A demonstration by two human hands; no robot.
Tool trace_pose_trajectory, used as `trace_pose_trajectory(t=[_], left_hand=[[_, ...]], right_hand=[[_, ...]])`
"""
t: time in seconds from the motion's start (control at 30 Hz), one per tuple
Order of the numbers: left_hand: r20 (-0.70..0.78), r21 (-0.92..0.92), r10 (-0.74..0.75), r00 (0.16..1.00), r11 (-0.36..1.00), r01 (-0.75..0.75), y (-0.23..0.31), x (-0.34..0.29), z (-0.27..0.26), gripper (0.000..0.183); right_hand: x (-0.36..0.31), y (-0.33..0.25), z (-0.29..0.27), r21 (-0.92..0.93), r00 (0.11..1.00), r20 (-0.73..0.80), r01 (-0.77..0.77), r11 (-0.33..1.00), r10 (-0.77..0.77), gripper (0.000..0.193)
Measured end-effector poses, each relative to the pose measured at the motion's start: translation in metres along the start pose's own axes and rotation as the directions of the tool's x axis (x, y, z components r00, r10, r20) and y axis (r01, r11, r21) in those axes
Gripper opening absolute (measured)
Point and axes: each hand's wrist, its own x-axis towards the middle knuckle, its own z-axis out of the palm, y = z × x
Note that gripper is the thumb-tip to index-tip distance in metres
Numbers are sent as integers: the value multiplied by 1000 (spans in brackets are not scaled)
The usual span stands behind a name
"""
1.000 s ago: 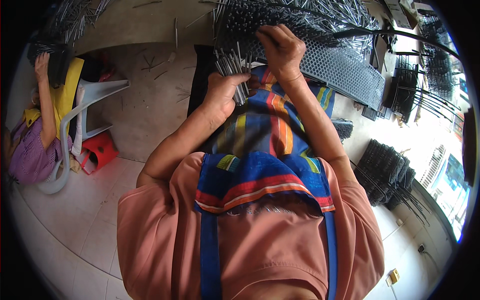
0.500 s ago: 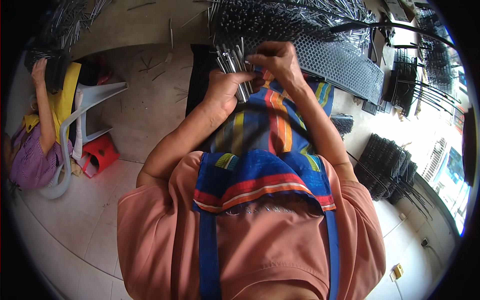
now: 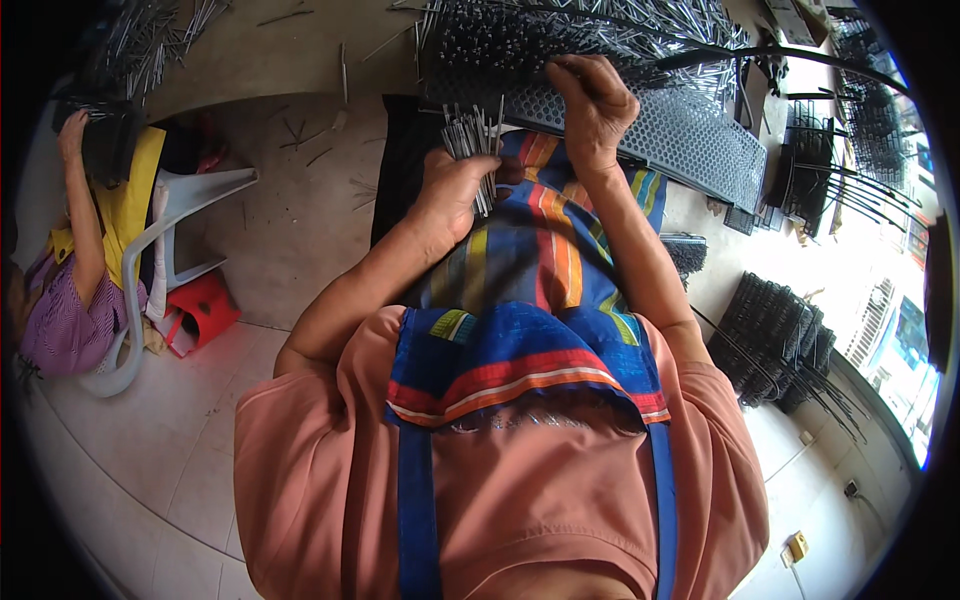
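My left hand (image 3: 455, 190) is wrapped round a bundle of thin metal rods (image 3: 470, 135), whose upper ends fan out above the fist. Over the perforated tray (image 3: 690, 135), my right hand (image 3: 597, 105) is raised with its fingers pinched together at the near edge of a block of upright rods (image 3: 510, 50). Whatever lies between those fingertips, if anything, is hidden. The tray is a dark plate covered in round holes, and its far left part is filled with standing rods. Beneath both hands a striped apron (image 3: 550, 235) covers my lap.
A heap of loose rods (image 3: 690, 25) lies behind the tray. At the left another person (image 3: 80, 260) works beside a pale plastic chair (image 3: 150, 270) and a red container (image 3: 200, 310). Stacks of black wire racks (image 3: 770, 335) stand on the right. A dark curved bar (image 3: 790, 52) crosses the upper right.
My right hand has moved from the bundle up and to the right, over the tray. My left hand keeps the bundle and has shifted slightly.
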Motion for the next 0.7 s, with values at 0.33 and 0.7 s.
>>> trace_pose_trajectory(t=[0.33, 0.7], left_hand=[[-57, -49, -17, 998, 999, 14, 2, -1, 0, 15], [-34, -151, -50, 998, 987, 45, -1, -5, -2, 13]], right_hand=[[1, -3, 2, -248, 994, 52, 108, 963, -98, 10], [-4, -6, 2, -309, 988, 54, 154, 938, -144, 13]])
